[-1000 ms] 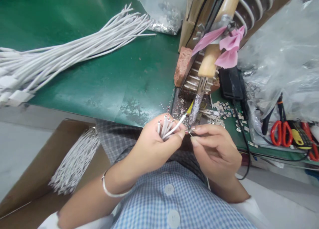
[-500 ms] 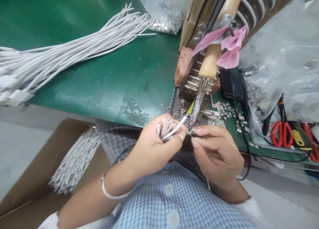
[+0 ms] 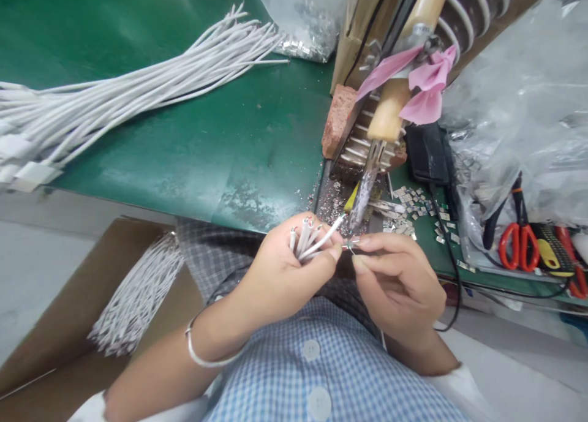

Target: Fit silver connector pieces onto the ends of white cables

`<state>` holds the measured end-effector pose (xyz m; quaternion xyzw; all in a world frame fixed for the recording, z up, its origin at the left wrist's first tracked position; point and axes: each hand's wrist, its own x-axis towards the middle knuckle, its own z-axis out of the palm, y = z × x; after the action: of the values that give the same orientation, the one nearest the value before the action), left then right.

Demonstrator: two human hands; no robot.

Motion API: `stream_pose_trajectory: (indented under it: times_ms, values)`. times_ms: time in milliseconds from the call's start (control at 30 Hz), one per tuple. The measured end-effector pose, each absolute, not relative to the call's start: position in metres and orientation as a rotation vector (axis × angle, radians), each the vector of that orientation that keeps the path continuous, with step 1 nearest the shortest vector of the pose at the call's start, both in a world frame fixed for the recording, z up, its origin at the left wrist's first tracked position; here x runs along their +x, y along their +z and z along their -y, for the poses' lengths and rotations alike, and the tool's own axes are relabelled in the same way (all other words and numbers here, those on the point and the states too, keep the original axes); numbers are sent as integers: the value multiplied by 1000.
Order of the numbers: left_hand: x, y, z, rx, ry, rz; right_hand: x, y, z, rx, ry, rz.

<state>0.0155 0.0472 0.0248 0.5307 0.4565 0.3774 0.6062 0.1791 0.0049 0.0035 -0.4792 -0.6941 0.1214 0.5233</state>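
My left hand (image 3: 294,269) is closed around several white cables (image 3: 305,235), whose stripped ends with coloured wires point up. One cable leans out to the right, and another cable's fine wires reach the small metal connector (image 3: 354,242). My right hand (image 3: 399,281) pinches that connector between its fingertips. A thin strand of solder wire (image 3: 353,250) runs from the right thumb and finger up to the joint. Just above the joint is the tip of a wooden-handled soldering iron (image 3: 365,192), fixed pointing down. Exactly how the wires sit on the connector is too small to tell.
Loose metal connectors (image 3: 411,201) lie right of the iron. A bundle of white cables (image 3: 151,91) covers the bench's left. A brick (image 3: 339,122), black adapter (image 3: 428,155), red-handled scissors (image 3: 519,245) and plastic bags (image 3: 519,116) stand around. Below left, a cardboard box (image 3: 55,305) holds more cables.
The connector and wire ends have dropped slightly from the iron tip, where they were touching or nearly so. A green wire now shows at the joint. Both hands keep their grip.
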Motion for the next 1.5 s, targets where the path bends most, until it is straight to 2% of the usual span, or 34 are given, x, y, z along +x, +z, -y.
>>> stream_pose_trajectory:
  times_ms: [1100,1500]
  values:
    - [18,29,-47,1139,898,-1057,176,3,-10,-1153,189,1665]
    - [15,28,-44,1168,826,-996,180,1,-3,-1106,278,1698]
